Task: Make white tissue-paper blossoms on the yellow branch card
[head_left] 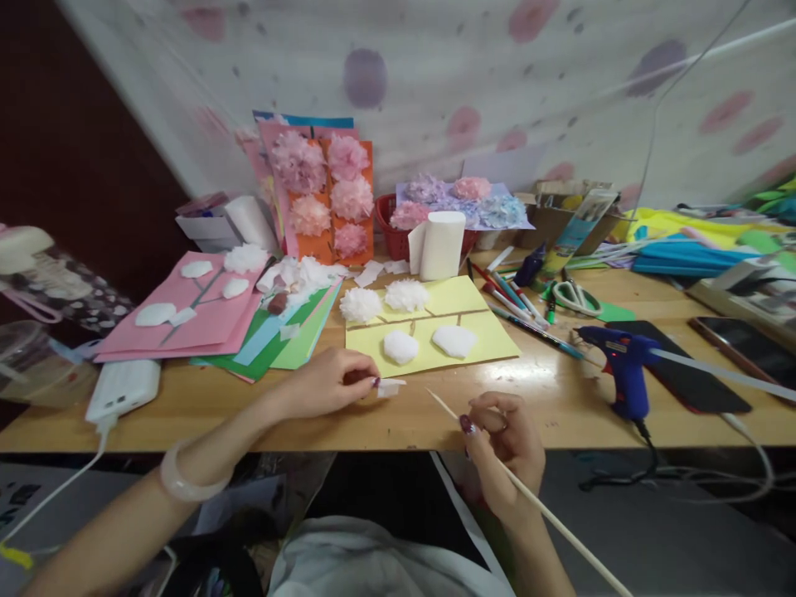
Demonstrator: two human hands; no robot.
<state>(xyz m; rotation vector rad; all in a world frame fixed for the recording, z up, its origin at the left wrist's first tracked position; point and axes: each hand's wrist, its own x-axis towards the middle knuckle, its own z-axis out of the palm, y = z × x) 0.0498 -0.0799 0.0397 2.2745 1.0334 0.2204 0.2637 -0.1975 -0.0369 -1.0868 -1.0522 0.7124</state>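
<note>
My left hand (339,381) is closed in a pinch on a small piece of white tissue paper (390,387), low over the table's front edge. In my right hand (507,448) a thin wooden stick (560,531) is gripped, its pointed tip aimed left toward the tissue piece but apart from it. Behind both hands lies a yellow card (429,307) with brown branch lines. Two fluffy white tissue flowers (407,294) sit along its upper left, and two flatter white pads (454,341) lie on its lower half.
A blue glue gun (625,365) stands at right beside a dark phone (677,365). Pink card (180,307) with white pads, green sheets (292,332) and a white power bank (123,390) are at left. A tissue roll (443,246) and several pens (516,294) stand or lie behind.
</note>
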